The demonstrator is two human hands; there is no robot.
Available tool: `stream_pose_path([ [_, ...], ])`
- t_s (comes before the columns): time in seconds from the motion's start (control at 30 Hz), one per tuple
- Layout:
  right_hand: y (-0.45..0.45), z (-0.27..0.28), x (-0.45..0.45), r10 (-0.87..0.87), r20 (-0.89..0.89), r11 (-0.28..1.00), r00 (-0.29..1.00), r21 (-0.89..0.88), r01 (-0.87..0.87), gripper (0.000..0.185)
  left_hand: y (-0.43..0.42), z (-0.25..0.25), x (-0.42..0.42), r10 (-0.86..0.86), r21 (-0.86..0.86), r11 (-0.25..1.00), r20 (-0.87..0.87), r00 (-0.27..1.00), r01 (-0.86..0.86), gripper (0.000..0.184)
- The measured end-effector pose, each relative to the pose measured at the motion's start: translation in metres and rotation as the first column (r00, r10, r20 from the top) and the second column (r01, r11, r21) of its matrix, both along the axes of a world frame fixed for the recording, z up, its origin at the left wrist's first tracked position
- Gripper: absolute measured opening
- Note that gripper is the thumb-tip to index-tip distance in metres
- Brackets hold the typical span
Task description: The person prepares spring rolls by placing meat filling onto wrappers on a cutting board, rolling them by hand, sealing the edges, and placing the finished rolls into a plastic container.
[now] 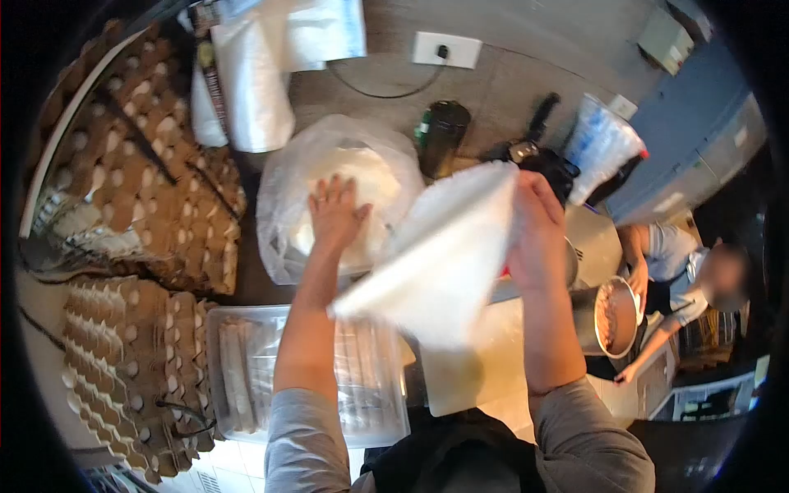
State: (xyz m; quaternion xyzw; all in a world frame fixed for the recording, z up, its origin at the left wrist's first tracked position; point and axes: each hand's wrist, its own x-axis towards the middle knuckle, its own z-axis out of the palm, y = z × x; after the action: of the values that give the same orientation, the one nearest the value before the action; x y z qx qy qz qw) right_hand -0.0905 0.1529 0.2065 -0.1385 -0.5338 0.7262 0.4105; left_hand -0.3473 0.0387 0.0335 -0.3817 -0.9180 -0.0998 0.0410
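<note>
My right hand (538,222) grips the upper right corner of a thin white sheet (436,263), which hangs slanting and is blurred by motion; whether it is dough or paper I cannot tell. My left hand (335,215) lies with spread fingers on a pale white mass (370,177) inside a clear plastic bag (283,185). Below the sheet is a cream-coloured board (493,370), partly covered by it. In front of the bag sits a clear plastic bin (386,411) with several long rolls (238,361) in it.
Stacked egg trays (140,361) fill the left side. A dark canister (444,135) stands behind the bag, below a wall socket (446,51). At the right, a co-worker (682,271) holds a pot (612,316) with brownish contents. White plastic bags (246,74) hang at the back.
</note>
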Motion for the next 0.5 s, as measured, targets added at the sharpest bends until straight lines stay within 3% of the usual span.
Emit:
stream_pose_path([
  [0.1, 0.017, 0.002, 0.072, -0.037, 0.096, 0.998, 0.995, -0.046, 0.042, 0.011, 0.010, 0.008, -0.002, 0.040, -0.156, 0.987, 0.025, 0.999, -0.035, 0.073],
  [0.13, 0.020, 0.001, 0.095, -0.131, 0.184, 0.991, 0.974, 0.046, 0.125, 0.012, 0.014, -0.004, -0.008, 0.044, -0.180, 0.983, -0.001, 0.999, -0.043, 0.074],
  [0.2, 0.014, 0.010, 0.137, -0.236, 0.352, 0.958, 0.906, 0.239, 0.157, 0.012, 0.011, 0.019, 0.006, 0.066, -0.175, 0.984, 0.102, 0.993, -0.047, 0.075],
  [0.27, 0.005, 0.017, 0.167, -0.345, 0.471, 0.884, 0.812, 0.453, 0.112, 0.009, -0.001, 0.034, 0.032, 0.011, -0.017, 1.000, 0.053, 0.999, -0.011, 0.071],
  [0.33, -0.014, 0.016, 0.184, -0.423, 0.497, 0.664, 0.757, 0.739, -0.114, 0.005, -0.021, 0.055, 0.066, -0.065, 0.191, 0.980, 0.048, 0.997, 0.055, 0.063],
  [0.37, -0.022, 0.013, 0.186, -0.374, 0.467, 0.529, 0.801, 0.817, -0.229, 0.012, -0.037, 0.067, 0.090, -0.125, 0.314, 0.944, 0.065, 0.990, 0.098, 0.059],
  [0.43, -0.042, -0.031, 0.189, -0.299, 0.503, 0.352, 0.811, 0.848, -0.396, 0.018, -0.071, 0.094, 0.146, -0.193, 0.485, 0.870, 0.158, 0.968, 0.094, 0.048],
  [0.5, -0.064, -0.077, 0.191, -0.233, 0.604, 0.215, 0.762, 0.796, -0.565, 0.019, -0.107, 0.111, 0.214, -0.198, 0.579, 0.811, 0.409, 0.891, -0.086, 0.037],
])
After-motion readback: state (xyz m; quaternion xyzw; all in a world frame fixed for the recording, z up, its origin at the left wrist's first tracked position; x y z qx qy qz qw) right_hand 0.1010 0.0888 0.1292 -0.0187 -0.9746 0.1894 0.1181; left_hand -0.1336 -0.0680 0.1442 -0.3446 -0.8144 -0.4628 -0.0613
